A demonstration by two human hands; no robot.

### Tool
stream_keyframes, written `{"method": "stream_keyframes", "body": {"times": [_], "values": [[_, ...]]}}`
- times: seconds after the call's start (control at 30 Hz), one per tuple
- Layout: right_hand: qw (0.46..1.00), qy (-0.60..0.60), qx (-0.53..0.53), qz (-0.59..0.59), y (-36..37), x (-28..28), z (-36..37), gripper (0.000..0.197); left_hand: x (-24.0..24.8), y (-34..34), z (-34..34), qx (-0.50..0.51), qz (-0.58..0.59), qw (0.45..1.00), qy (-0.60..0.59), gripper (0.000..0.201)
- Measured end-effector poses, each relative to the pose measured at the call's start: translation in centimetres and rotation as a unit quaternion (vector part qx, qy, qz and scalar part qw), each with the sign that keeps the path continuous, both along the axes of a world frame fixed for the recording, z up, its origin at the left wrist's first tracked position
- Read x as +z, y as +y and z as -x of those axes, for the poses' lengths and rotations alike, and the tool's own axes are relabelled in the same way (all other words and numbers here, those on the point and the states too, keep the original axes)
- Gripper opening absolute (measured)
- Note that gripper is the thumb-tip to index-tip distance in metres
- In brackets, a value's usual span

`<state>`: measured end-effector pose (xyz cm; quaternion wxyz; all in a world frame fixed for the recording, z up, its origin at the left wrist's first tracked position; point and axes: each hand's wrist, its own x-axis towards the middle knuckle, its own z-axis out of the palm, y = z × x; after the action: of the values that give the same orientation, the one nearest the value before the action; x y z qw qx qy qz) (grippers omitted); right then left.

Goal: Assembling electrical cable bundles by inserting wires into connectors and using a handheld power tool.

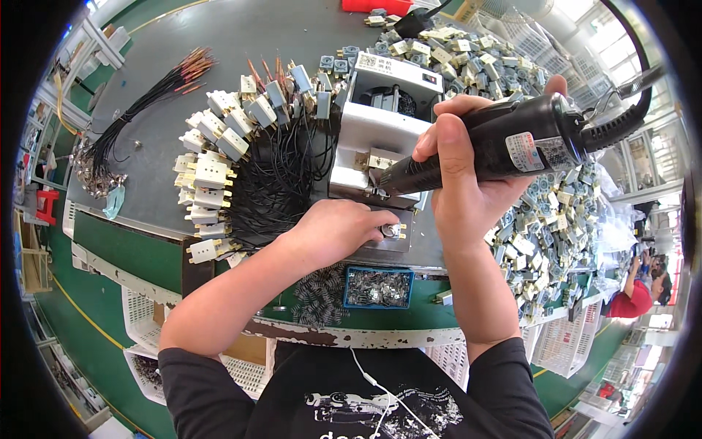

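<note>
Currently, right fingers wrapped round black power tool, left fingers curled at silvery part, hold unclear

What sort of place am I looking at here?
Probably a factory assembly workshop for electrical plugs: a bench heaped with cream and grey plug parts, black cords lying beside them, and a black corded power tool in the right hand.

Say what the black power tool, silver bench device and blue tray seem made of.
Black power tool: probably satin plastic, from its soft sheen. Silver bench device: likely bare metal, dull-bright, from its grey reflective faces. Blue tray: apparently plastic, from its uniform colour; the finish is too small to judge.
</note>
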<state>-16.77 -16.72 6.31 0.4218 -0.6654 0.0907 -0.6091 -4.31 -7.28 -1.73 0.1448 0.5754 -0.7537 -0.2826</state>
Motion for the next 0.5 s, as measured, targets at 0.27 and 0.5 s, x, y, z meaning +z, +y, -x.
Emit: {"method": "stream_keyframes", "body": {"times": [0.27,0.5], "values": [[0.997,0.006,-0.083,0.002,1.4,0.0,-1.3,0.096,-1.2,0.3,-0.2,-0.012,0.04,0.999,-0.019,0.033],[0.999,0.004,-0.032,-0.026,2.1,0.7,0.1,0.095,-2.0,0.8,-0.1,0.006,0.083,0.997,-0.007,0.032]]}}
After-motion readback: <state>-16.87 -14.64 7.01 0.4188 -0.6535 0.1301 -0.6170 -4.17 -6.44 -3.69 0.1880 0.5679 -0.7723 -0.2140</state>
